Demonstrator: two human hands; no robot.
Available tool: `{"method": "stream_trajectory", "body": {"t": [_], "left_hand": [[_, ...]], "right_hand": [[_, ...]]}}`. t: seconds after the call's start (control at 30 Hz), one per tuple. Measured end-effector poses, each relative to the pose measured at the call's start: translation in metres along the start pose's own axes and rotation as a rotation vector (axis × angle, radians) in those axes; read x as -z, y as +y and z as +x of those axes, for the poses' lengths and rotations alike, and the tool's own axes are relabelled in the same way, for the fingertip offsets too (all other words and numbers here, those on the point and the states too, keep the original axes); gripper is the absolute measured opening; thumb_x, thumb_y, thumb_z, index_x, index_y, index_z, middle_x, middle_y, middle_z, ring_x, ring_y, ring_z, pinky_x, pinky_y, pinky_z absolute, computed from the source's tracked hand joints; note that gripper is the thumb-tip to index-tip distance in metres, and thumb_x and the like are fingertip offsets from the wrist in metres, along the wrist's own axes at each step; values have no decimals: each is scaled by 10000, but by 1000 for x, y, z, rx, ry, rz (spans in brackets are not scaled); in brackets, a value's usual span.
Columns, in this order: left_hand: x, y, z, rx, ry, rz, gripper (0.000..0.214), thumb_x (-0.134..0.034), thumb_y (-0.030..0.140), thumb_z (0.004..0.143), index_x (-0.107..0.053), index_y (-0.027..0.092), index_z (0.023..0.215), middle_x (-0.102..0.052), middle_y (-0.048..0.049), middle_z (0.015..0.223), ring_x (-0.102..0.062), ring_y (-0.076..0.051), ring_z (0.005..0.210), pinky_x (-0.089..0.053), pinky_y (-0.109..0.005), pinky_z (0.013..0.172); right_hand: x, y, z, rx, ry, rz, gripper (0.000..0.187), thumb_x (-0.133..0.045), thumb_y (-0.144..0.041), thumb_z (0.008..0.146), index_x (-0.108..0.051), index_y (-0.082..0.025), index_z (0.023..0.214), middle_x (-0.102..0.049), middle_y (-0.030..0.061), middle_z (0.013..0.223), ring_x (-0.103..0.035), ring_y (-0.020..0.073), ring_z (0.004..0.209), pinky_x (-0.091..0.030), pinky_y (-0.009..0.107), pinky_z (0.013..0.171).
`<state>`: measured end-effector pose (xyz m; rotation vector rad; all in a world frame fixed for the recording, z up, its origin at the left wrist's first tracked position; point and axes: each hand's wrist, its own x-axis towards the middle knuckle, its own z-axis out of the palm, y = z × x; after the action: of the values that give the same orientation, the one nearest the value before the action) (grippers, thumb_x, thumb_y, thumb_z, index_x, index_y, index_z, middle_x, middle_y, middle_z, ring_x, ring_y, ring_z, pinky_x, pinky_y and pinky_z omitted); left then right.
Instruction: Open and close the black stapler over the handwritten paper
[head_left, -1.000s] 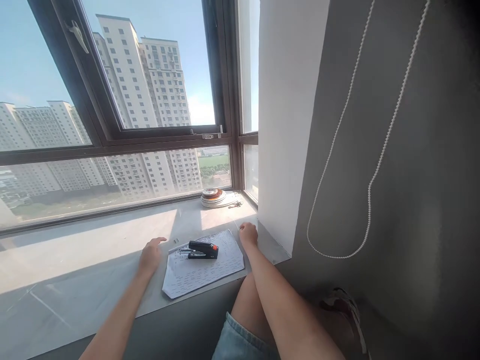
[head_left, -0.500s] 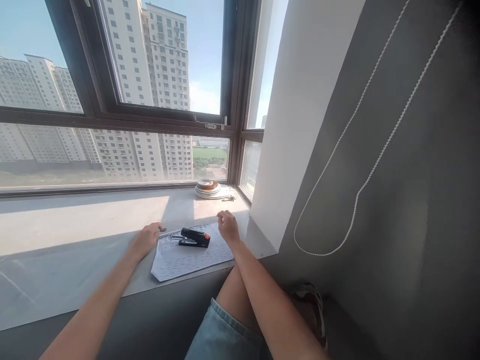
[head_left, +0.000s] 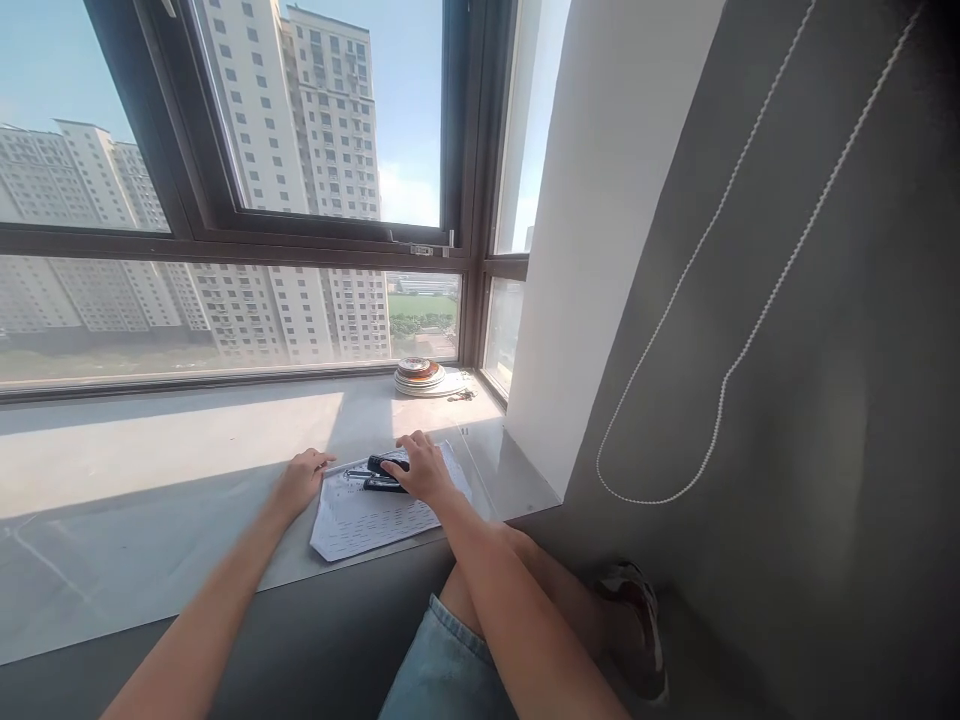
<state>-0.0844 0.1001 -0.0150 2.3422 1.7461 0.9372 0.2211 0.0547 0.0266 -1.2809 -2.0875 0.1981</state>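
Window: dark frame (head_left: 471, 180), metal latch (head_left: 422, 250) on lower rail, part of a pale handle (head_left: 169, 6) at top edge. Outside: tall pale tower (head_left: 334, 120), more blocks (head_left: 60, 180) to its left, green field (head_left: 416, 306) right of the tower, blue sky (head_left: 409, 110) with some white cloud low down. Sill (head_left: 150, 540): pale, bright sun patches toward the glass, shade nearer. Stack of round plates (head_left: 418, 379) in the sill's far corner, small dark item (head_left: 462, 396) just beside it, unclear what. White pillar (head_left: 592, 230) right of window, then grey wall (head_left: 810, 430). White bead chain (head_left: 724, 382) hangs in a loop before wall.
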Motion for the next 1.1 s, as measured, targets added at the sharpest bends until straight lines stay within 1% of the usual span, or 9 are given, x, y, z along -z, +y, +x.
{"method": "stream_trajectory", "body": {"t": [0.13,0.3,0.4,0.57,0.77,0.83,0.93,1.0,1.1], "left_hand": [[1,-1,-5,95,73,89,388,-504,285,837,-732,185,1135,-663,-127,1163,-689,-277,969,-536,-409,938],[1,-7,-12,206,78,311,319,-531,408,883,-721,187,1012,-706,-146,965,-645,-347,998,-505,-448,902],[1,-7,-12,186,44,275,219,-499,359,897,-659,209,894,-694,-128,973,-639,-319,980,-494,-407,845],[3,-6,-11,188,102,251,57,-437,264,928,-486,237,916,-651,-83,905,-634,-285,891,-448,-351,740],[11,1,-14,258,242,147,132,-315,359,1029,-398,259,1004,-553,-14,762,-547,-224,613,-346,-305,582],[12,6,-11,242,326,106,155,-299,372,1029,-404,260,1005,-546,-19,776,-544,-226,634,-377,-318,599],[13,18,-6,149,373,-5,178,-330,396,1001,-435,254,983,-601,-64,921,-613,-257,846,-480,-370,753],[13,29,-5,116,351,-76,227,-348,426,983,-480,242,992,-617,-84,995,-622,-270,952,-506,-401,850],[10,46,-10,133,275,-179,359,-309,452,998,-555,218,1112,-626,-54,941,-631,-232,851,-549,-384,829]], "right_hand": [[-2,2,-1,34,-37,20,356,-630,-525,969,-597,-253,1196,-572,82,1220,-545,258,1170,-465,394,938],[-1,4,-1,64,-62,34,372,-649,-523,956,-597,-258,1211,-562,88,1239,-549,271,1176,-471,402,935],[0,6,-1,50,-79,29,397,-701,-511,919,-603,-250,1202,-575,86,1212,-545,281,1173,-468,402,927],[-3,10,-1,37,-196,9,374,-778,-460,843,-634,-228,1098,-598,84,1151,-565,271,1101,-462,361,867],[-10,15,1,37,-202,21,362,-785,-427,818,-639,-220,1077,-658,80,1115,-606,266,1065,-461,318,812],[-12,16,2,31,-210,24,342,-792,-414,806,-648,-222,1050,-679,72,1096,-622,263,1044,-461,302,786],[-11,16,3,28,-219,29,319,-804,-397,789,-655,-226,1013,-698,55,1073,-640,255,1015,-456,280,752],[-10,16,3,31,-220,40,308,-802,-389,789,-655,-227,1005,-703,51,1074,-644,252,1014,-453,274,743],[-10,18,3,39,-228,49,292,-793,-373,791,-652,-223,998,-706,55,1081,-642,256,1023,-453,280,751]]}}
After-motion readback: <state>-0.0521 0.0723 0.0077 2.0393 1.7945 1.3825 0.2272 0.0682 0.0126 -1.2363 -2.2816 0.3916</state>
